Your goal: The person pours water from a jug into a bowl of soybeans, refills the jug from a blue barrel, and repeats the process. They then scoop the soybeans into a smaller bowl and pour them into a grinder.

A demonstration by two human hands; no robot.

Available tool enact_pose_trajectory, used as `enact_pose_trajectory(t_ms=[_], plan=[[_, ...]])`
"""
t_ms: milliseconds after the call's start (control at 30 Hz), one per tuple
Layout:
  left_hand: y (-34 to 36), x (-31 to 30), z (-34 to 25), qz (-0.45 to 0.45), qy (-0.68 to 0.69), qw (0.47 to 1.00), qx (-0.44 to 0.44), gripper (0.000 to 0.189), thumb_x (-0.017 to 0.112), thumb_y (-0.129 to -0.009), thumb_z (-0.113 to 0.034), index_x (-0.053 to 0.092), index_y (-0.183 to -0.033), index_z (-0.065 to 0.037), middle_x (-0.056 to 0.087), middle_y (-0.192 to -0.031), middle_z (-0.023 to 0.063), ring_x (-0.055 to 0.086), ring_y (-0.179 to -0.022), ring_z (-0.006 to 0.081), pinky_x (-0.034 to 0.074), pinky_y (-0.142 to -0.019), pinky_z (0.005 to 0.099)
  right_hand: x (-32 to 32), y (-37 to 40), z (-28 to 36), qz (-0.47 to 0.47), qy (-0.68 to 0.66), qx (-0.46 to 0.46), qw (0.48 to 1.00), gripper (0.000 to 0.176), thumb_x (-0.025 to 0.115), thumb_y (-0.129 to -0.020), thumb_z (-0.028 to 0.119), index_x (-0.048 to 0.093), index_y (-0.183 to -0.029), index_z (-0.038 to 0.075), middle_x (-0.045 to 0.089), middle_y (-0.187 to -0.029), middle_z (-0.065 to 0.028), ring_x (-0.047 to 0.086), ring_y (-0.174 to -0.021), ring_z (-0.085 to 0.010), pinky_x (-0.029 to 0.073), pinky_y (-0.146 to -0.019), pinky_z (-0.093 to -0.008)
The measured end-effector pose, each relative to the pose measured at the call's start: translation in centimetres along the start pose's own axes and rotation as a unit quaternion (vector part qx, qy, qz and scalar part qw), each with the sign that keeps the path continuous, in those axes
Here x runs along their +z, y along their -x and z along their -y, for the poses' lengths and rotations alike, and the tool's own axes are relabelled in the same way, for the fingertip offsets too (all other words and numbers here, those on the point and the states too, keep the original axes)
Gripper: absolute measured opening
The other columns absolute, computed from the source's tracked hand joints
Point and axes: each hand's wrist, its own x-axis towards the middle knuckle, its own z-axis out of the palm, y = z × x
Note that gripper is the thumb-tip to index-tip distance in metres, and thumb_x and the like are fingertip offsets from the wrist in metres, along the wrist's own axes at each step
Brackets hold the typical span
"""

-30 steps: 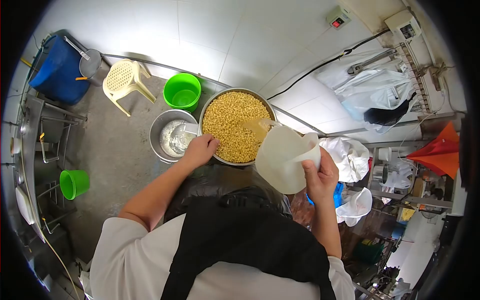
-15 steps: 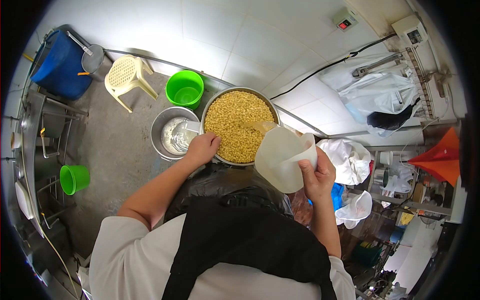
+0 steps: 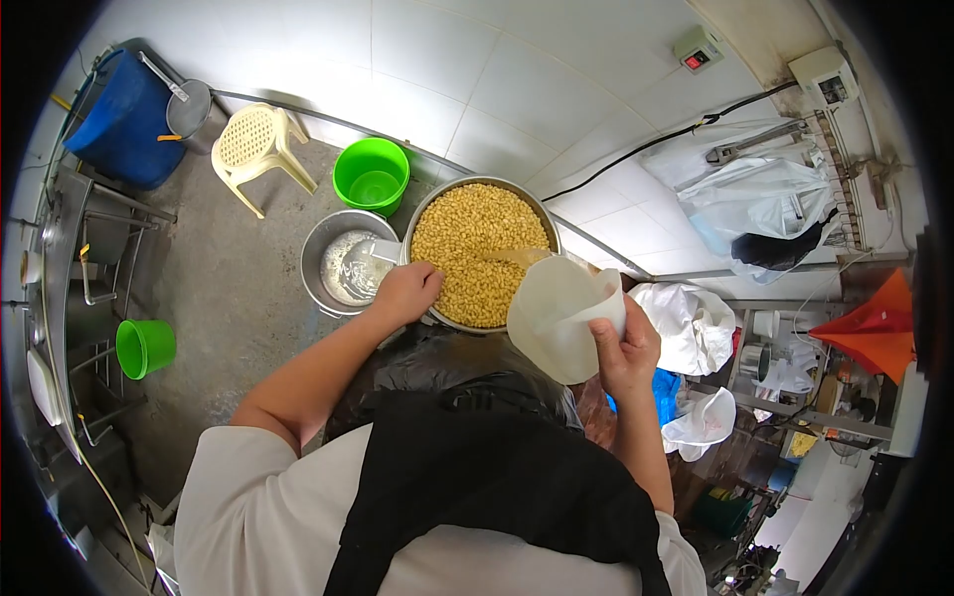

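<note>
A wide metal pot (image 3: 554, 230) is filled with pale yellow beans or kernels (image 3: 475, 221). My left hand (image 3: 409, 291) is closed at the pot's near-left rim; its fingertips are partly hidden. In my right hand (image 3: 628, 348) is a translucent white plastic jug (image 3: 556, 318), tilted to the left over the pot's right edge. Yellowish liquid (image 3: 519, 256) runs from its lip onto the beans. Left of the pot stands a metal bucket (image 3: 316, 260) with cloudy, foamy liquid in it. A pale flat piece (image 3: 386, 250) sits between the bucket and the pot.
Behind the bucket is a green tub (image 3: 371, 175), with a cream plastic stool (image 3: 260, 154) farther left. A blue barrel (image 3: 129, 124) and another green bucket (image 3: 146, 348) stand at the left. White sacks (image 3: 686, 323) lie to the right, below plastic bags (image 3: 760, 199) on the wall.
The liquid is still running from the jug onto the beans. My right hand and the jug have barely moved; the whole view has shifted slightly.
</note>
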Motion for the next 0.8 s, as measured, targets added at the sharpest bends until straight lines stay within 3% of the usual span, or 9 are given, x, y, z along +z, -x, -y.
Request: enact_pose_trajectory(t_ms=[800], plan=[[0.1,0.3,0.1,-0.010,0.008,1.000,-0.005,0.036,0.062,-0.102,-0.034,0.069,-0.088,-0.002,0.071,-0.087,0.0255,0.069,-0.084,0.0483,0.054,-0.075,0.0570,0.6,-0.7,1.3,0.025,0.030,0.001,0.999,0.048,0.078,-0.100,0.029,0.068,-0.135,-0.001,0.076,-0.108,-0.0171,0.074,-0.096,-0.0236,0.057,-0.086,-0.0352]])
